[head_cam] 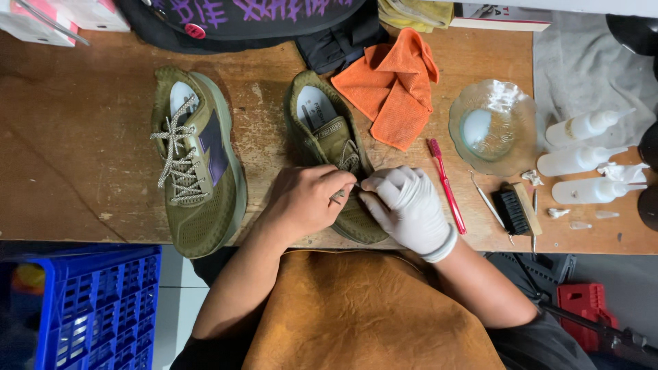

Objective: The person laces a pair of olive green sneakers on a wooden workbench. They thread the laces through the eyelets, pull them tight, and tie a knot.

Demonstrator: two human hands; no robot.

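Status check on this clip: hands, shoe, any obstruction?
Left hand bare, right hand gloved, both pinching the lace on the right-side olive shoe. Nothing in the way.

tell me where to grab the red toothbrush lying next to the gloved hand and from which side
Grip the red toothbrush by the middle of its handle, coming straight down from above with fingers across its width. It lies flat on the wooden table, head toward the glass bowl, tail by the gloved right hand. The mid-handle has bare table on both sides; probably the easiest pinch.
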